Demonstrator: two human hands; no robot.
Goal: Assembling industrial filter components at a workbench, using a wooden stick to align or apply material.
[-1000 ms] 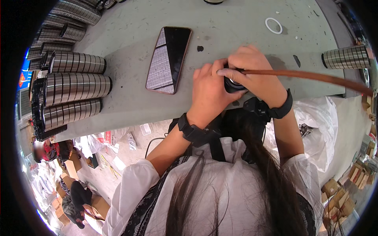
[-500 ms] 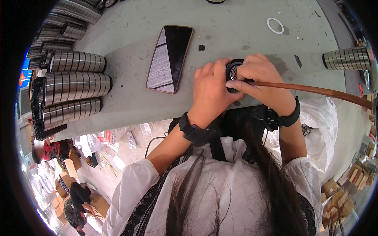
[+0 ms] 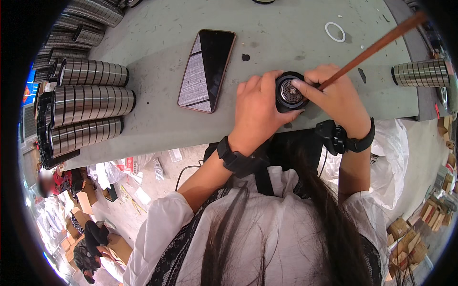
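A worker in a white top leans over a gray worktable [image 3: 152, 83], both bare hands busy with a black-rimmed round piece [image 3: 288, 99] near the table's near edge, right of center, its face turned up. The left hand [image 3: 256, 106] is closed around the piece's left side, fingers reaching along its far side and thumb along its near side. The right hand [image 3: 336, 93] grips a long brown strip [image 3: 374, 51] that slants toward the far right, its thumb tip at the perforated metal disc [image 3: 290, 90] in the middle of the piece. The disc appears seated inside the dark rim — that much looks done — but with both hands on the piece, the handling seems unfinished, and how much is left cannot be told. Just left lies a phone [image 3: 206, 71]; on the far right, a white ring [image 3: 335, 32] lies well apart from the hands. Banded metal cylinders [image 3: 93, 107] line the table's left side, and a single banded cylinder [image 3: 420, 72] lies at right; whether they are complete is unclear. On the near left, beyond the table, another person [image 3: 90, 248] bends beside cardboard boxes [image 3: 119, 248].
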